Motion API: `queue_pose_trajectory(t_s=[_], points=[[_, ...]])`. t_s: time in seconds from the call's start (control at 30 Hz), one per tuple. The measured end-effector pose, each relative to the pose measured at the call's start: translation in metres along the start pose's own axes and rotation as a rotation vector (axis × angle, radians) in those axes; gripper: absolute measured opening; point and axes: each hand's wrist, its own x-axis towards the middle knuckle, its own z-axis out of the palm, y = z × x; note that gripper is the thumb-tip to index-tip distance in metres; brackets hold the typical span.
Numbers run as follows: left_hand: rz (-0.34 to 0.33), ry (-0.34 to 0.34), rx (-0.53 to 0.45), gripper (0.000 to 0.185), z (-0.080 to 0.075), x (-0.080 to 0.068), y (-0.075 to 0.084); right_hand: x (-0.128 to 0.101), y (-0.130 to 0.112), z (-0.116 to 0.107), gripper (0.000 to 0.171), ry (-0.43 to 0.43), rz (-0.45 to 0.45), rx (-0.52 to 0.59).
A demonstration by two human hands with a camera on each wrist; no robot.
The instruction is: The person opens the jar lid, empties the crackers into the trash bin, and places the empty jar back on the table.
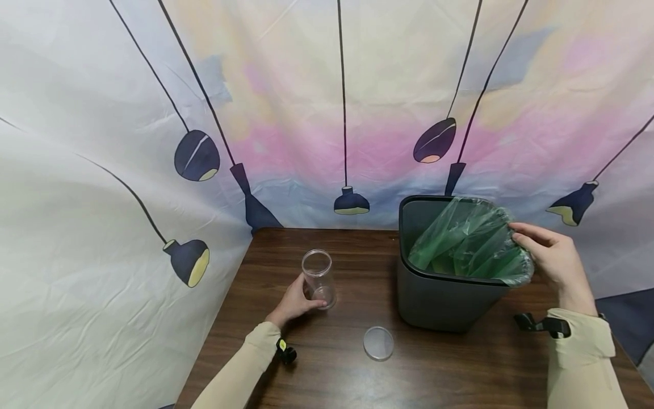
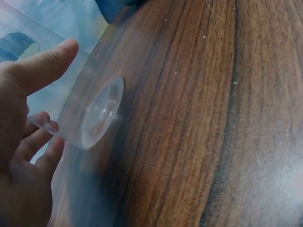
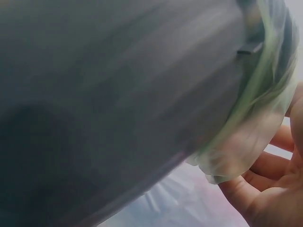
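Two hands at work: I've got one on each thing, well apart across the wooden table [image 1: 460, 369].
Left hand: my left hand [image 1: 295, 304] wraps the foot of the clear plastic jar [image 1: 318, 278]; the wrist view shows the thumb [image 2: 45, 66] on one side and the fingers [image 2: 40, 137] curled round the other, so it's clamped on the jar.
Jar: upright and open-mouthed, standing left of centre on the table, nothing visible inside.
Lid: the round clear lid [image 1: 378, 343] lies flat nearer me, apart from the jar, between jar and bin.
Right hand: my right hand [image 1: 549, 258] is on the right rim of the dark grey waste bin [image 1: 439, 298], fingers curled onto the edge of the green bin liner [image 1: 467, 241]; it looks like a pinch on the film, though the wrist view is too blurred to confirm.
Liner: folded over the near and right rim, loose and bunched inside the bin.
Doing it well: I'd judge thin film wants a gentle, even pull along the rim, and the jar wants a low, firm hold so it stays upright.
Edges: the jar stands near the table's left edge; the bin is toward the back right, close to the lamp-print backdrop [image 1: 153, 113].
Open room: bare wood lies in front of the bin and around the lid.
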Motion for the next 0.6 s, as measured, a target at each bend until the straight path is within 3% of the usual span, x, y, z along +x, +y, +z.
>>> queue_pose_trajectory(t_s=[0.2,0.5,0.6], points=[[0.007,-0.026,0.007,0.094,-0.005,0.003,-0.003,0.000,0.000,-0.001,0.041,-0.007,-0.012,-0.037],[0.032,0.028,0.094,0.096,-0.018,0.004,0.004,-0.001,-0.001,0.001,0.045,0.013,-0.026,-0.009],[0.057,0.035,0.084,0.095,-0.023,0.004,0.010,-0.001,-0.001,0.003,0.043,0.042,-0.056,-0.014]])
